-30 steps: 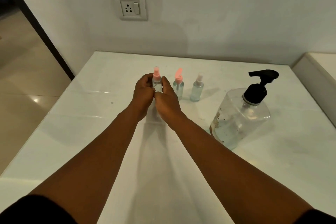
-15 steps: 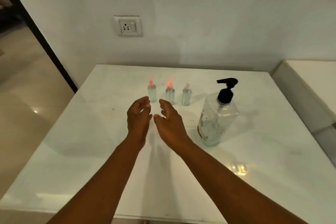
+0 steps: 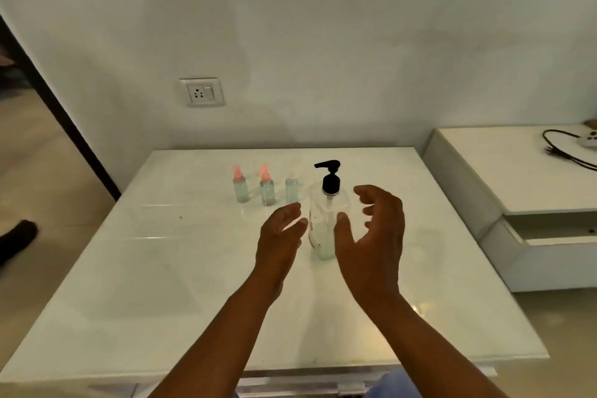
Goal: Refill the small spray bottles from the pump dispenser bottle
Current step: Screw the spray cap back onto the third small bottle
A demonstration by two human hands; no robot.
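spray bottles: three small clear ones in a row at 11 o'clock of the white table – pink-topped left bottle, pink-topped middle bottle, pale-topped third bottle; all upright, caps on
their handling: likely light, stiff plastic, easy to tip; best pinched round the body while the top is unscrewed
left hand: fingers relaxed and apart, holding nothing, just at 9 o'clock of the pump bottle
pump dispenser bottle: one, clear with black pump, near table centre, between the hands; looks mostly empty, so probably lighter than its bulk; smooth sides may slip – grip the body with both palms
right hand: fingers spread and loosely curved, empty, at 3 o'clock of the bottle; contact cannot be told
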